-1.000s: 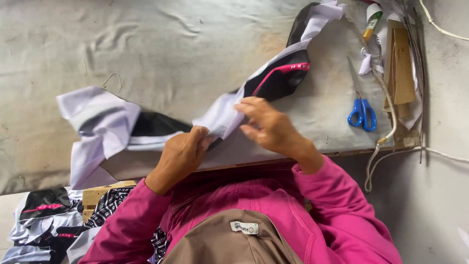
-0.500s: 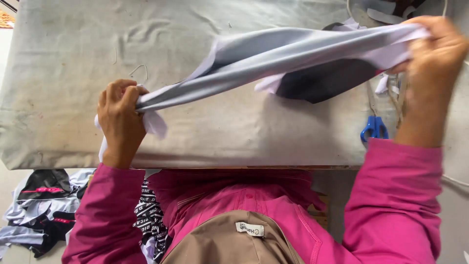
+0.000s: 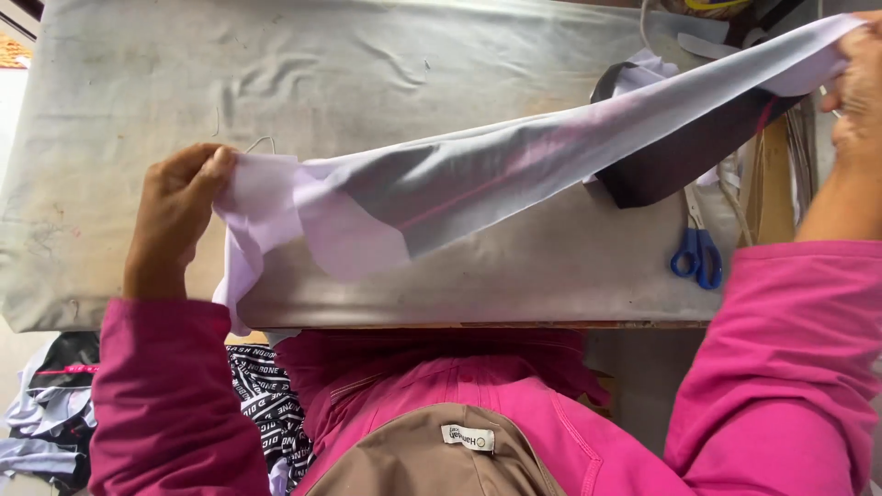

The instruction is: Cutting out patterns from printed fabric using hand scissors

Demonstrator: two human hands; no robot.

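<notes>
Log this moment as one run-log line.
left hand: grips fabric strip end | right hand: grips other end | fabric strip: stretched taut above padded table | blue scissors: lying on table

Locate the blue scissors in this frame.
In the head view the scissors lie on the right side of the table, near its front edge, below the stretched cloth and just left of the right arm's pink sleeve.
</notes>
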